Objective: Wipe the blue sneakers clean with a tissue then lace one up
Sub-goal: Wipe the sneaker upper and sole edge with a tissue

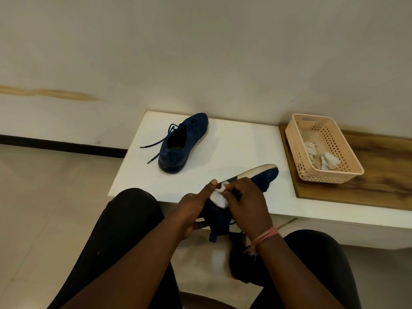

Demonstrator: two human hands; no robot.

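Observation:
One blue sneaker (184, 143) stands upright on the white table (234, 148), toe toward the wall, its dark laces trailing loose to the left. The second blue sneaker (263, 175) lies tilted on its side at the table's front edge, pale sole facing up. My left hand (194, 208) grips this shoe at its heel end, thumb stretched along it. My right hand (247, 204) pinches a white tissue (218, 198) and presses it against the shoe near the heel. Part of the shoe is hidden under both hands.
A peach plastic basket (347, 168) on a wooden board (379, 175) at the right holds crumpled used tissues (327, 161). The wall runs close behind the table. My knees in dark trousers sit below the front edge, over a tiled floor.

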